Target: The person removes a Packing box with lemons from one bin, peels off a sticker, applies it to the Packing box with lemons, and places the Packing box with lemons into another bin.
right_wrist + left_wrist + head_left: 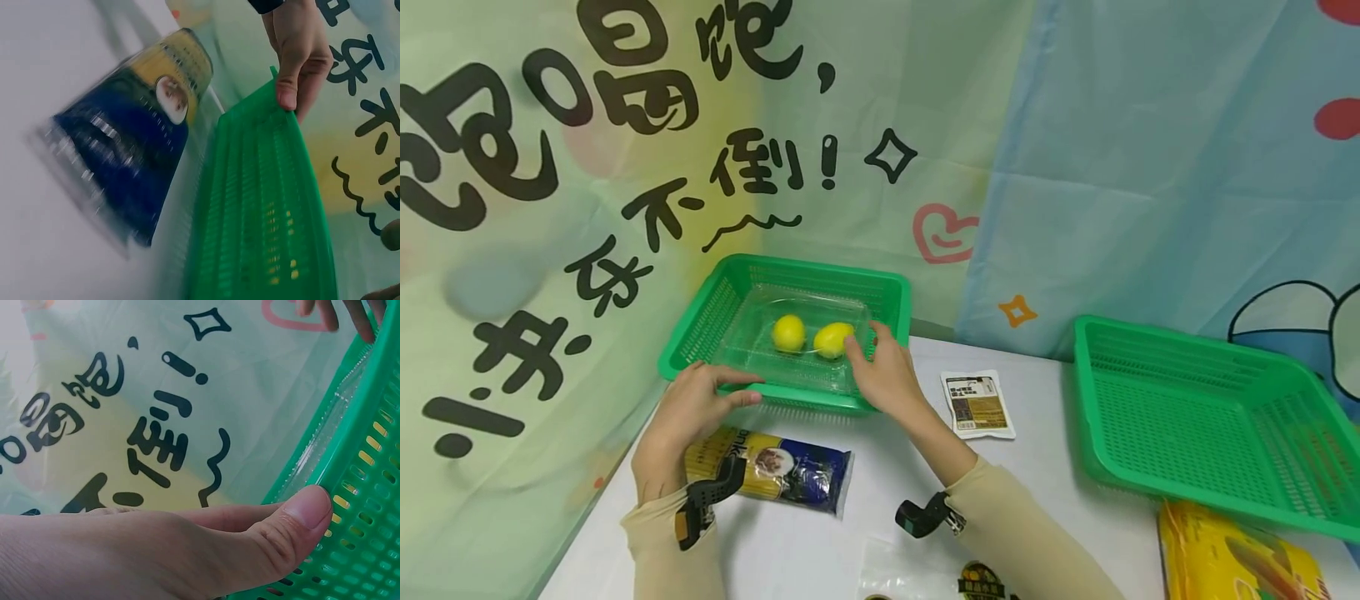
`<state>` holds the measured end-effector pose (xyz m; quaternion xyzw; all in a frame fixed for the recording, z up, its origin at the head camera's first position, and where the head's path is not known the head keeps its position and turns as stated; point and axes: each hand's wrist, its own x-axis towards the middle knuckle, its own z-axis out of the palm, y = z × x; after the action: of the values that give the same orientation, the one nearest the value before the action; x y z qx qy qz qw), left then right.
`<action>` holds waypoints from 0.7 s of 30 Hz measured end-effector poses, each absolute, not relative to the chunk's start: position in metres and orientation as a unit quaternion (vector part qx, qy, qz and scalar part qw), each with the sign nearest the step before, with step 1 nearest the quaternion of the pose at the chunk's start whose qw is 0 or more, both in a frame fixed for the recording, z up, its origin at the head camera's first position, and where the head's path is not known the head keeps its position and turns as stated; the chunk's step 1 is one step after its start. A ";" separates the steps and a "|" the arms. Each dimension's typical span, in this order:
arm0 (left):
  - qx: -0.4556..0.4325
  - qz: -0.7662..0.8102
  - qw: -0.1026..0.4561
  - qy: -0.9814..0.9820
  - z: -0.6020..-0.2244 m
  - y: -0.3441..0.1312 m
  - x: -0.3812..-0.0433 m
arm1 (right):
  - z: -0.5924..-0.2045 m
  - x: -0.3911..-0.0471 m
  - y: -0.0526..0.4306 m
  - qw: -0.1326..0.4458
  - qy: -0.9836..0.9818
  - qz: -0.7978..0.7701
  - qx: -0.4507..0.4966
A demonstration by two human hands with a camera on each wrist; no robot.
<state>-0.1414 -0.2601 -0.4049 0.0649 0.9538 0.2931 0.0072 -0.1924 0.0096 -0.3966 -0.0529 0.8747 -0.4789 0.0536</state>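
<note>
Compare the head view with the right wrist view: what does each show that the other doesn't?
Only head: the top of the clear plastic container, the second green basket, white packet and yellow bag.
Only right wrist: yellow patches glimpsed through the outer slots of the held green basket.
Both: that basket, the left hand at its rim, the pasta packet and lettered backdrop.

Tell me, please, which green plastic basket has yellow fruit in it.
The left green plastic basket in the head view, holding two yellow fruits; the right green basket shows none.
</note>
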 end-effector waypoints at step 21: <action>0.061 0.292 0.013 0.954 -0.403 -0.258 -0.140 | -0.407 -0.209 -0.015 0.114 0.856 -0.502 0.046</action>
<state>-0.1403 -0.2575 -0.4028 0.0611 0.9544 0.2919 0.0133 -0.2093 -0.0145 -0.4069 0.0463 0.8562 -0.5017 0.1143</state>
